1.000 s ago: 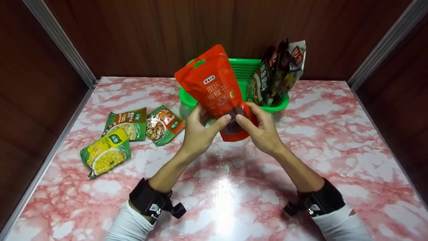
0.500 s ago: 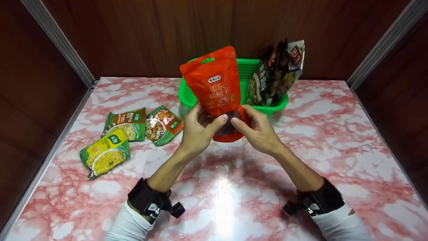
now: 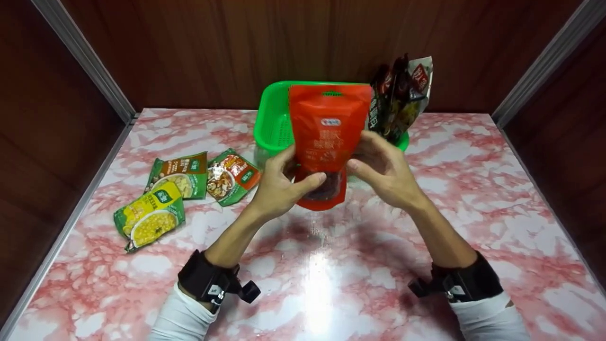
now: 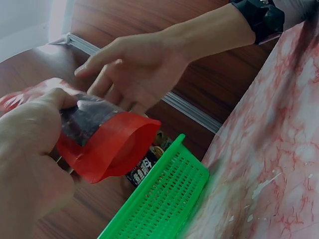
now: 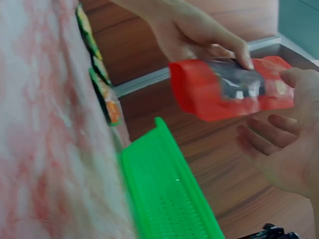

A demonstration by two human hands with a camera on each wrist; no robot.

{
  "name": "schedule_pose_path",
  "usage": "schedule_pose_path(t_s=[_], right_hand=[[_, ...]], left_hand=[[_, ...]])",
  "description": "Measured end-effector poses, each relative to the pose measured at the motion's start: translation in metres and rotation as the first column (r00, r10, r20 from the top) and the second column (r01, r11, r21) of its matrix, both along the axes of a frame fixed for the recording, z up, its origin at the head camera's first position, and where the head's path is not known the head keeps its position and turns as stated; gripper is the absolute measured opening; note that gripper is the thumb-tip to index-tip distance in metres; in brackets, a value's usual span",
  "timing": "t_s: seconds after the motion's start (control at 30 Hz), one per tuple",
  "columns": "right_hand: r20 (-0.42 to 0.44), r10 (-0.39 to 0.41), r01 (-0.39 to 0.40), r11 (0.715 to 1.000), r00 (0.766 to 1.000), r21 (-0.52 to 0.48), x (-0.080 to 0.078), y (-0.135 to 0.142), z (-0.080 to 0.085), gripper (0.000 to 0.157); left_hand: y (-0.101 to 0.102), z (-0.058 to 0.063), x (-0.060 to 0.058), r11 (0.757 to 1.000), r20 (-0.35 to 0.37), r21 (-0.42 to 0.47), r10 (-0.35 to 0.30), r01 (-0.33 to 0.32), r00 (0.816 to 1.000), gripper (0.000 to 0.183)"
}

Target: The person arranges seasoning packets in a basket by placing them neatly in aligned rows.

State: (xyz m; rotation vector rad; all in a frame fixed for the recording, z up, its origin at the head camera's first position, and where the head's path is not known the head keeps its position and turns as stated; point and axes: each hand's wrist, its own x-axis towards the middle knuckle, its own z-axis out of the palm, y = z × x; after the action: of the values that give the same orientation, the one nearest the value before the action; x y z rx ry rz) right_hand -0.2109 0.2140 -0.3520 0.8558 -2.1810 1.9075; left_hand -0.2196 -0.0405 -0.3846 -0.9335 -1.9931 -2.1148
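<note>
A red dried chilli pouch [image 3: 326, 128] stands upright in the air in front of the green basket, its printed front facing me. Its lower part has a clear window with dark contents. My left hand [image 3: 284, 187] grips the pouch's lower left side, thumb across the window and fingers behind. My right hand [image 3: 390, 173] is beside the pouch's right edge, thumb and fingers spread apart. In the right wrist view, the right hand [image 5: 294, 154] has loosely bent fingers around no object, with its thumb overlapping the pouch's top end.
The green basket [image 3: 271, 116] stands at the back, with dark food packets [image 3: 400, 104] upright in its right end. On the left of the marbled table [image 3: 426, 237] lie a yellow corn packet [image 3: 154, 215], a brown-green packet [image 3: 182, 175] and a red-green packet [image 3: 233, 177].
The pouch has turned from leaning left to nearly upright, its top lower and further right. My right hand has let go and moved right; my left hand keeps its grip.
</note>
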Motion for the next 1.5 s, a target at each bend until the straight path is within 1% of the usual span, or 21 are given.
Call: schedule_pose_path(t_s=[0.07,0.17,0.27,0.33,0.5,0.63,0.73,0.97,1.23,1.37,1.5], right_hand=[[-0.009,0.015,-0.015,0.999,1.0,-0.03,0.001,0.005,0.004,0.054],[0.015,0.034,-0.032,0.995,0.999,-0.094,0.002,0.013,0.01,0.049],[0.04,0.039,-0.034,0.991,0.998,-0.129,0.003,0.019,0.013,0.041],[0.037,0.035,-0.03,0.992,0.999,-0.119,0.003,0.022,0.014,0.038],[-0.004,0.024,-0.024,0.999,1.0,-0.048,0.0,0.026,0.013,0.035],[-0.022,0.014,-0.015,1.0,1.0,-0.017,-0.002,0.026,0.013,0.032],[-0.019,0.01,-0.01,1.0,1.0,-0.01,-0.002,0.026,0.013,0.031],[0.021,0.003,-0.002,1.0,1.0,-0.01,0.0,0.028,0.014,0.03],[0.039,-0.02,0.019,0.999,0.999,0.03,0.002,0.028,0.017,0.028],[0.066,-0.029,0.026,0.998,0.997,0.054,0.003,0.029,0.018,0.032],[0.072,-0.034,0.029,0.997,0.997,0.073,0.004,0.029,0.018,0.031]], left_hand=[[0.0,-0.001,0.0,0.998,-0.004,-0.047,-0.036,0.036,0.999,0.058],[0.0,-0.002,0.001,0.99,-0.006,-0.116,-0.086,0.085,0.996,0.057],[0.0,-0.003,0.002,0.979,-0.008,-0.172,-0.113,0.11,0.994,0.056],[0.0,-0.003,0.003,0.973,-0.008,-0.197,-0.123,0.119,0.992,0.057],[0.001,-0.003,0.004,0.964,0.002,-0.232,-0.137,0.134,0.991,0.054],[0.0,-0.002,0.004,0.958,0.008,-0.255,-0.135,0.133,0.991,0.053],[-0.001,-0.002,0.004,0.952,0.014,-0.27,-0.142,0.141,0.99,0.053],[-0.002,-0.002,0.004,0.942,0.029,-0.278,-0.188,0.188,0.982,0.056],[-0.003,-0.003,0.002,0.939,0.057,-0.271,-0.203,0.211,0.978,0.057],[-0.004,-0.005,0.0,0.936,0.059,-0.272,-0.214,0.222,0.975,0.056],[-0.003,-0.007,-0.002,0.934,0.063,-0.272,-0.222,0.231,0.973,0.058]])
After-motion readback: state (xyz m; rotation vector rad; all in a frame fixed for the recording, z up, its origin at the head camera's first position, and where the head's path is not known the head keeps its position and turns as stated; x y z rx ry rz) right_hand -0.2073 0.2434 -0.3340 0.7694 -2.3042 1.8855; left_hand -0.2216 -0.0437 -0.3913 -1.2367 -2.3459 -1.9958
